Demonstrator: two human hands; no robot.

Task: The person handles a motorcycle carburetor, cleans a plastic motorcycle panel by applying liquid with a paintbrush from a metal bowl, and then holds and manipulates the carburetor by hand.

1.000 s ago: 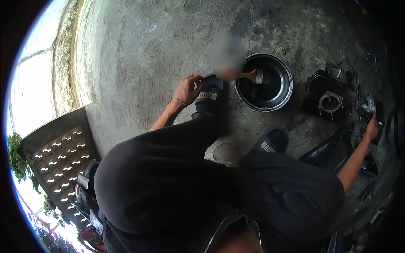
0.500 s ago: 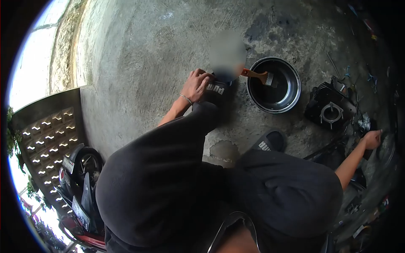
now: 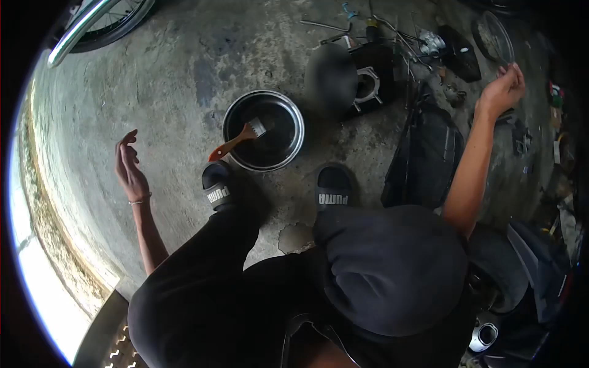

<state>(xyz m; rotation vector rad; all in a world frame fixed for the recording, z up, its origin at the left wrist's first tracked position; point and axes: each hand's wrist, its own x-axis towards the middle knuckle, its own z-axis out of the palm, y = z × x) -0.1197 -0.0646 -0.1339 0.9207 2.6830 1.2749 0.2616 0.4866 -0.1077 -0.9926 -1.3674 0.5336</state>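
Basin (image 3: 286, 132): metal, smooth, glossy, rim bright. Brush (image 3: 228, 148): handle smooth with slight sheen, wood or plastic unclear. Block (image 3: 384, 81): matt; its ring (image 3: 369, 86), bare dull metal. Panel (image 3: 429, 152): plastic-looking, smooth, low gloss. Round-rimmed piece (image 3: 493, 38): thin smooth rim, material unclear. Tube (image 3: 86, 27): polished, chrome-like metal. Trousers (image 3: 392, 270): soft matt cloth. Sandal (image 3: 334, 181): matt, rubber-like. Bracelet (image 3: 140, 200): shiny, metal-looking. Floor (image 3: 175, 101): concrete, rough, matt.
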